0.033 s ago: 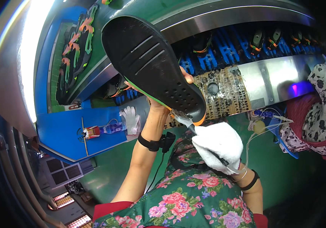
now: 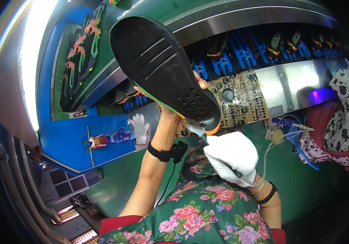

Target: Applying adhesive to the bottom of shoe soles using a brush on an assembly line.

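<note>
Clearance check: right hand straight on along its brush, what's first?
Likely the black sole, at its orange-edged end: the brush in the right hand reaches that edge. The left hand seems next beyond; depth is unclear.

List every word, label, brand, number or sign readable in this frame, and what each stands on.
Brown tape on the metal ledge: rows of dark lettering, partly under glare; wording not reproduced here.
Bottle on the blue table: any label print too small to read.
Red item beside it: markings too small to read.
Black sole: no lettering I can make out.
</note>
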### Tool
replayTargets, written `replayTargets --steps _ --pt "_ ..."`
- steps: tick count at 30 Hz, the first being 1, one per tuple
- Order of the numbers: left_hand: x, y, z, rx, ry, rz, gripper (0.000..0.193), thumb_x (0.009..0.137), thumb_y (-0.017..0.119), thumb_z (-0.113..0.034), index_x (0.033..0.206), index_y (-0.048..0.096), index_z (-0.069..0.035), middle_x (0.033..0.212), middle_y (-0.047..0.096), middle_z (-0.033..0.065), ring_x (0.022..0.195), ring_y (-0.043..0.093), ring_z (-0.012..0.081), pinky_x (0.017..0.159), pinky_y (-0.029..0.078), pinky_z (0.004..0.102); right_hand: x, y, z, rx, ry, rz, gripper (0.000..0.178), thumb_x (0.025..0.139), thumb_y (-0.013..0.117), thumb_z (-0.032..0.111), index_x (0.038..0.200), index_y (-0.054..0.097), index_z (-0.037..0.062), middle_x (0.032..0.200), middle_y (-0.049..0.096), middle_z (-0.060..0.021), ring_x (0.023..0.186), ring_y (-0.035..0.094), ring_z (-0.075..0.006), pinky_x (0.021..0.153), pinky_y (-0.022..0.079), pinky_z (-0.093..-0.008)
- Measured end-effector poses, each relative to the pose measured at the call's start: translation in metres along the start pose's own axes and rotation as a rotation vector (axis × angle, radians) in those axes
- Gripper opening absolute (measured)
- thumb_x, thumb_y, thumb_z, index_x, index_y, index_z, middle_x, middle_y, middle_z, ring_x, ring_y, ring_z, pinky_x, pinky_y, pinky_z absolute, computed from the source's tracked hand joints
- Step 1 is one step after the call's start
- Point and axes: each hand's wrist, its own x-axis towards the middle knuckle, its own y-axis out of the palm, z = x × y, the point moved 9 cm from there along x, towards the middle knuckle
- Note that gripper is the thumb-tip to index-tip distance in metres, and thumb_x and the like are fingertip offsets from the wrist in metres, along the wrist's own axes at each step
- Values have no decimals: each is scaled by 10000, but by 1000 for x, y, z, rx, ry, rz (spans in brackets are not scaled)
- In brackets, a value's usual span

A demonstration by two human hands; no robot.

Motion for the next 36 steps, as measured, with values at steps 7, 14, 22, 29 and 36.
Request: replayTargets --steps 7,14,22,29,36 --pt "5 -3 11 8 -37 -40 666 940 701 -549 1197 630 61 1063 672 166 1010 685 326 901 578 454 5 -14 -2 2 42 -18 350 735 861 18 1068 807 110 1010 788 -97 892 752 -262 775 582 -360" --pt "10 4 20 -4 -53 -50 735 931 645 -645 1174 638 49 1034 681 165 956 691 320 916 555 461 -2 -15 1 10 47 -5 341 740 852 17 1065 808 112 1023 788 -95 900 750 -261 779 580 -362" --pt "12 7 21 11 -46 -71 596 959 689 -454 1144 633 109 1002 686 209 948 697 315 960 550 442 -8 -41 -22 -38 219 -121 236 759 843 19 980 786 78 1001 783 -116 835 722 -269 748 568 -373" --pt "16 20 21 106 -49 28 450 976 689 -322 1134 641 97 959 698 212 941 721 312 982 559 428 -9 -33 -24 88 216 -48 257 747 843 8 993 784 52 1005 782 -132 837 728 -265 736 575 -366" --pt "14 16 24 99 -104 27 482 988 679 -365 1151 628 85 950 691 197 924 716 305 960 563 432 -10 -37 -15 -57 75 -35 253 763 847 24 1008 783 41 1049 778 -131 831 716 -268 717 568 -370"
